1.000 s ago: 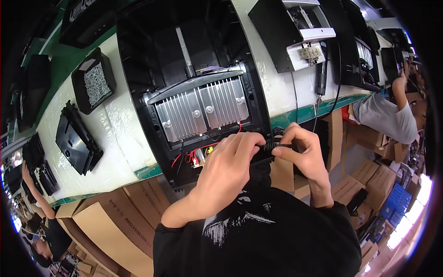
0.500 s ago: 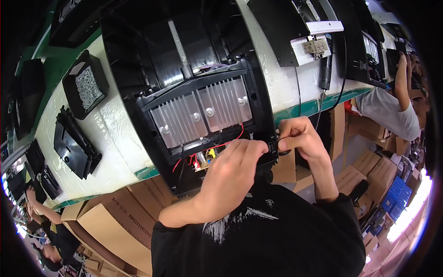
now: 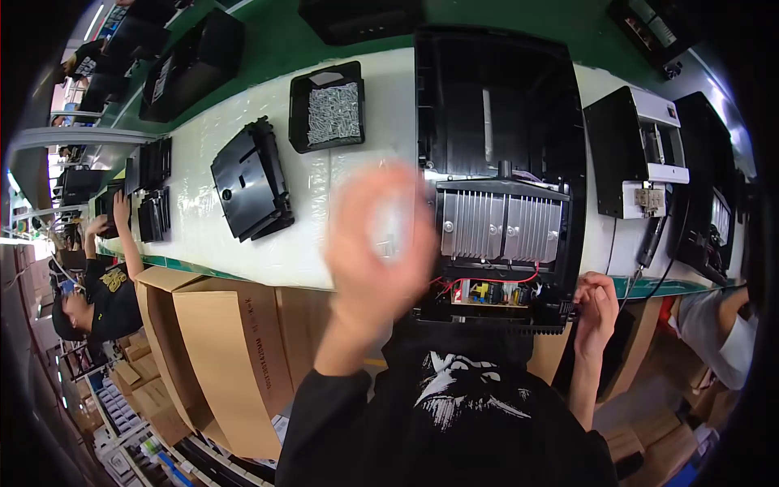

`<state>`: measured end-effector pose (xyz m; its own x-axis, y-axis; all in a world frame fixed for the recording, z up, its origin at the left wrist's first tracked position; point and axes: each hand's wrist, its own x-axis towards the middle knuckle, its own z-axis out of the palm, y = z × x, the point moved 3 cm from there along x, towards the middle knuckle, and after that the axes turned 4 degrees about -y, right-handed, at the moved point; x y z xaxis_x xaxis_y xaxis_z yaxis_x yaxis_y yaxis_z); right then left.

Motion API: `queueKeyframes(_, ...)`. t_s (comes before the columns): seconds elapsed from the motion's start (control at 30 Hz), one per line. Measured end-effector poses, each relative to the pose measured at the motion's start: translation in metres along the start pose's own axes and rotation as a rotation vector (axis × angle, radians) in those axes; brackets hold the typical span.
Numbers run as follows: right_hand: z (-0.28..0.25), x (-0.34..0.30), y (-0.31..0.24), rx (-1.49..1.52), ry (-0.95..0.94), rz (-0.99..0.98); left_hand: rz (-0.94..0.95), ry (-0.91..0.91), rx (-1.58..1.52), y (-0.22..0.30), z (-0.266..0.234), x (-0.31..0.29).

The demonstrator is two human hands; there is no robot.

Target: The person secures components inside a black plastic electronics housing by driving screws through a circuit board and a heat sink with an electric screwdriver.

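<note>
A black plastic housing (image 3: 503, 89) lies before me, with two finned metal heat sinks (image 3: 479, 226) side by side in it. Nearer to me, a small circuit board (image 3: 495, 292) with red wires shows inside the housing. My left hand (image 3: 377, 243) is over the white worktop just left of the housing, smeared by motion; its fingers look curved, but what they hold, if anything, cannot be made out. At the housing's near right corner, my right hand (image 3: 596, 308) has its fingers curled in against a small black part (image 3: 565, 309); what they pinch is hidden.
A black bin of screws (image 3: 333, 112) stands beyond my left hand. Left of it lie black plastic panels (image 3: 250, 183). At the right are a white-and-black device (image 3: 641, 154) and a corded screwdriver (image 3: 652, 239). Cardboard boxes (image 3: 219, 349) stand below the table edge; co-workers sit on both sides.
My left hand has left the housing's near edge and swung left over the worktop. My right hand stays at the near right corner. The whole view has shifted and turned.
</note>
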<state>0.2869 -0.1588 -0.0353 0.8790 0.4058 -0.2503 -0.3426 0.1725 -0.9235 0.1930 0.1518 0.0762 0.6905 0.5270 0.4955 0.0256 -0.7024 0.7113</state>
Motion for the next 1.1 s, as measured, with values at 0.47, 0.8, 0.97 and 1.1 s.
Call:
queueKeyframes(0.47,0.019,0.008,-0.022,-0.385,0.057,-0.081,-0.859,0.034,0.752,-0.21,-0.139,-0.01)
queueKeyframes(0.8,0.097,0.042,-0.102,-0.428,-0.167,-0.536,-0.399,0.223,0.633,-0.151,-0.13,0.021)
queueKeyframes(0.97,0.121,0.042,-0.098,-0.53,-0.312,-0.621,-0.42,0.201,0.694,-0.173,-0.124,0.005)
queueKeyframes(1.1,0.123,0.056,-0.103,-0.43,-0.32,-0.379,-0.026,0.162,0.462,-0.087,-0.101,0.019)
